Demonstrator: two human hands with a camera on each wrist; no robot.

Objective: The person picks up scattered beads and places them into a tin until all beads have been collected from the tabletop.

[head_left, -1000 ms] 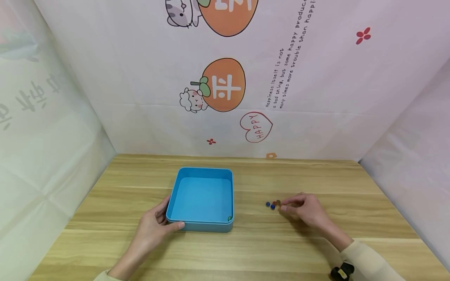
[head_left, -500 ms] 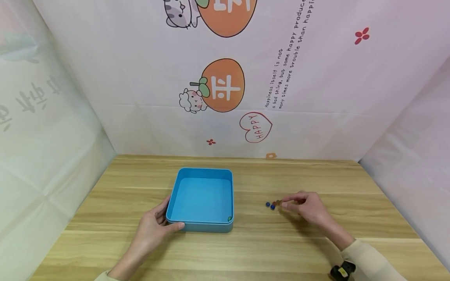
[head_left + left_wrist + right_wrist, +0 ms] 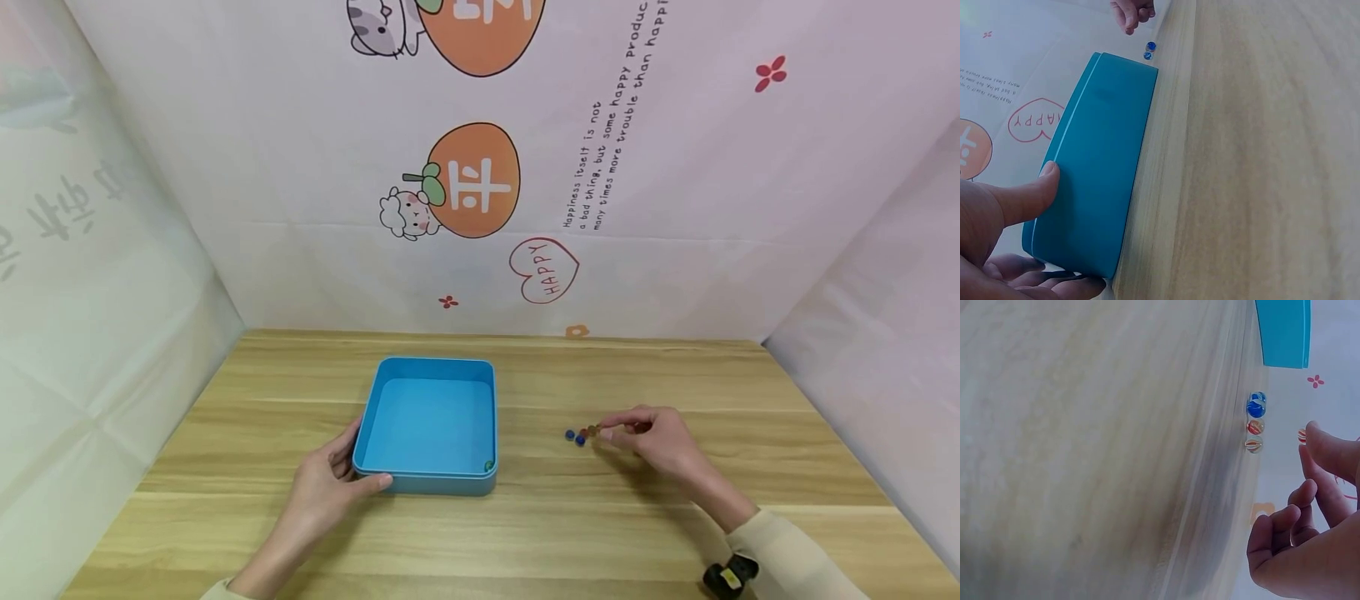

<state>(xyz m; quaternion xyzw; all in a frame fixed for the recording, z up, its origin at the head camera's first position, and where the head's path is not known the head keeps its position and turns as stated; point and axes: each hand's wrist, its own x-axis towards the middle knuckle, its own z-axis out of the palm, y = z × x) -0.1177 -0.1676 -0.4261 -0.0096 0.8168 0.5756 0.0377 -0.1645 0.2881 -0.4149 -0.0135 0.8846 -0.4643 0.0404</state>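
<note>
My left hand (image 3: 318, 492) grips the near left corner of a square blue box (image 3: 431, 425), thumb on its front wall and fingers along the left side. Inside the box, a green marble (image 3: 490, 466) sits in the near right corner. My right hand (image 3: 660, 442) pinches a red-striped marble (image 3: 1302, 435) between thumb and forefinger, just above the table. Left of those fingertips lie two blue marbles (image 3: 1256, 406), a red-swirled marble (image 3: 1255, 427) and an amber-striped marble (image 3: 1254, 444), grouped closely together.
The wood-grain table (image 3: 420, 542) reaches back to a white printed backdrop (image 3: 637, 283), with white sheets on both sides. A small black device (image 3: 729, 577) is at the right sleeve.
My right fingertips have risen slightly from the marbles on the table, with one marble pinched between them. My left hand and the box stay put.
</note>
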